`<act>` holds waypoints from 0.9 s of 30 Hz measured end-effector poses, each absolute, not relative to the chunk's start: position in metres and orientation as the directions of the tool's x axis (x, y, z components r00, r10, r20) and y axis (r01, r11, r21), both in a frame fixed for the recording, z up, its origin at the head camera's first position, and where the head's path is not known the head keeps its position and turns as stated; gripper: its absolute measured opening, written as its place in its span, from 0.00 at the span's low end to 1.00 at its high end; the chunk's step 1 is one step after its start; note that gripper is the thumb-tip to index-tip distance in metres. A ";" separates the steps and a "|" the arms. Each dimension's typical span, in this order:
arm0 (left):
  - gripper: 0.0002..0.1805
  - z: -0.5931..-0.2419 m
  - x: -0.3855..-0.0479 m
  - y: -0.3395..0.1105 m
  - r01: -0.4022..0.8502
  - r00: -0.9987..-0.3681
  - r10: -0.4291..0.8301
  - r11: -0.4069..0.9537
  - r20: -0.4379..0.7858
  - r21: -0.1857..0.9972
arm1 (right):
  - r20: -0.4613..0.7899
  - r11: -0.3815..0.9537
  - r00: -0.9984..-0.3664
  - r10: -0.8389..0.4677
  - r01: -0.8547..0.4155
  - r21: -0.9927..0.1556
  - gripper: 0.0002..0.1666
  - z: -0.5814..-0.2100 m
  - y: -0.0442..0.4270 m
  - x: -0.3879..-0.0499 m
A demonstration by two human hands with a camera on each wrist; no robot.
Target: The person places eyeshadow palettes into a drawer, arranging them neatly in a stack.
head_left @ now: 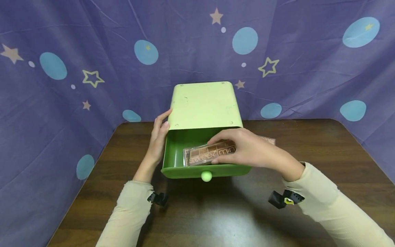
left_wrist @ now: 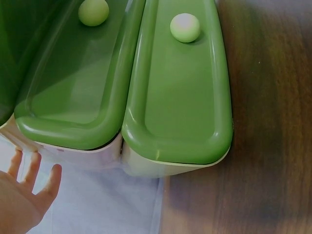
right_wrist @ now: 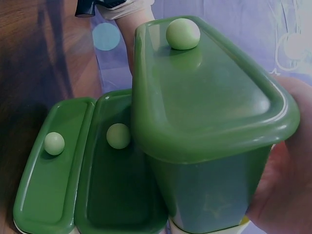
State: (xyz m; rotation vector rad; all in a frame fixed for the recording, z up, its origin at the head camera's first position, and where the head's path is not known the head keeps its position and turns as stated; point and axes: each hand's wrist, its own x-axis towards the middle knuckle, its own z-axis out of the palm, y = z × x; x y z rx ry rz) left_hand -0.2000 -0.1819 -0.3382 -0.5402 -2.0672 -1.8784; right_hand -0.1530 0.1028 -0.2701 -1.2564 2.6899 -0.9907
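Note:
A green drawer unit stands on the table with its top drawer pulled out. My right hand pinches a clear-cased palette with brown pans, tilted over and partly inside that drawer; its fingers hide the palette's right end. Against the unit's left side rest the fingers of my left hand. In the left wrist view, my left hand has its fingers extended beside the unit. The right wrist view shows the pulled-out drawer from the front, with part of my right hand beyond it.
Another flat case lies on the table to the right of the unit, partly hidden by my right hand. Two closed lower drawers show beneath the top one. A purple patterned curtain hangs behind the wooden table.

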 end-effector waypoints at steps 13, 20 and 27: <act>0.31 -0.340 -0.201 -0.183 0.455 -0.890 0.075 0.055 0.450 0.889 | 0.224 0.452 -0.601 -0.767 -0.754 -0.477 0.26 -0.273 0.095 -0.164; 0.31 -0.339 -0.200 -0.183 0.434 -0.900 0.075 0.052 0.430 0.899 | 0.174 0.510 -0.611 -0.772 -0.759 -0.404 0.28 -0.275 0.090 -0.165; 0.31 -0.339 -0.200 -0.183 0.439 -0.897 0.079 0.042 0.435 0.897 | 0.212 0.457 -0.576 -0.790 -0.783 -0.422 0.28 -0.274 0.093 -0.167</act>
